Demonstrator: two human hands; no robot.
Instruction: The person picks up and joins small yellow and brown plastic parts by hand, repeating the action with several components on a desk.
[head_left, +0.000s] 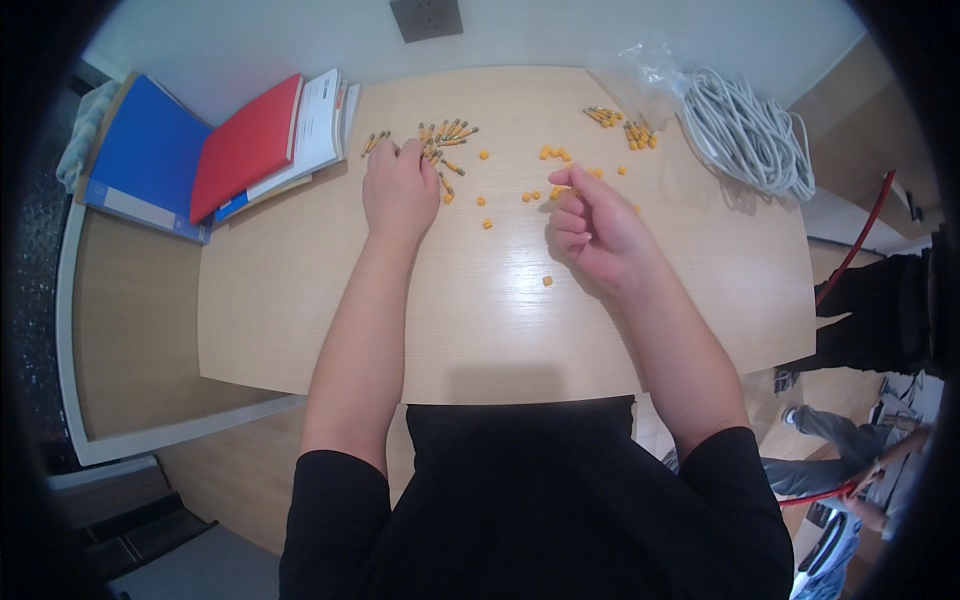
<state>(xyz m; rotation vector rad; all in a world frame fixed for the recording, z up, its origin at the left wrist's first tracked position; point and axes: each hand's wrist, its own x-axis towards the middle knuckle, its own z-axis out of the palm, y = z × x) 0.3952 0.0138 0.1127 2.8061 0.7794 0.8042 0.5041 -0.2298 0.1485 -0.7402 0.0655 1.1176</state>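
Observation:
My left hand rests at the far left of the table, back up, its fingers bent down at a loose pile of slim yellow pieces with dark metallic ends. Its fingertips are partly hidden, and what they grip does not show. Right of the middle, my right hand is raised a little with curled fingers and the thumb laid along the top; anything inside it is hidden. Around it lie small yellow blocks, several beyond the knuckles. More metal-ended yellow pieces lie in two small clusters at the far right.
Blue and red folders with papers lean at the table's left end. A coiled grey cable and a clear plastic bag lie at the back right. On the right, beyond the pale wooden table, another person handles something red.

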